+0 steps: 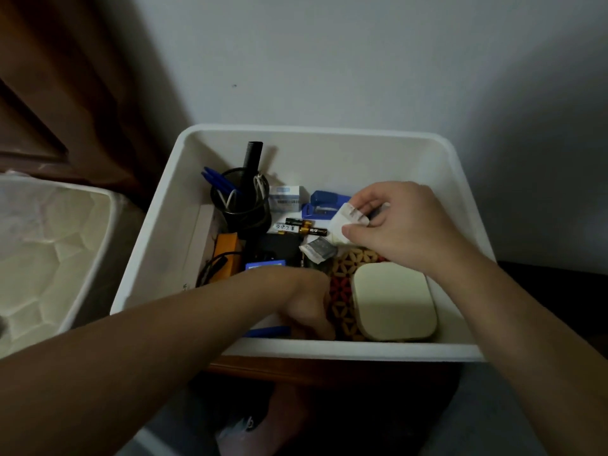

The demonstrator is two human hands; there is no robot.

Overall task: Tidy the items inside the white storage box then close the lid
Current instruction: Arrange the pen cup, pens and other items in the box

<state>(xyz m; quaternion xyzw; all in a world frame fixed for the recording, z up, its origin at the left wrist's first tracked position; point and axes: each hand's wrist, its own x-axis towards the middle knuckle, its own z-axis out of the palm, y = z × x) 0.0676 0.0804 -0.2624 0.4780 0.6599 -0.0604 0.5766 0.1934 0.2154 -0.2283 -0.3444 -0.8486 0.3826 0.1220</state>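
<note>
Hands first: we see our right hand [398, 225] inside the white storage box [316, 133], near its right wall, with thumb and fingers curled to pinch a crumpled white paper slip [345, 220]. Our left hand [307, 302] reaches down near the box's front edge, fingers curled under and mostly hidden by the wrist; it touches the patterned red-and-tan mat [342, 301], but we cannot tell whether it grips anything.

On the mat, toward the front right corner, lies a pale rounded case [394, 301]. In the back left corner stands a black mesh pen cup [240, 200] with blue pens [217, 182] and a black comb [251, 159] leaning in it. Beside the cup sits a small white carton [288, 199], then a blue stapler [324, 204] just beside our right fingers. Batteries [302, 229] lie in the middle, and an orange item [227, 255] rests along the left wall.

The box is open, with no lid on it, and its back edge stands against the wall [362, 60].
</note>
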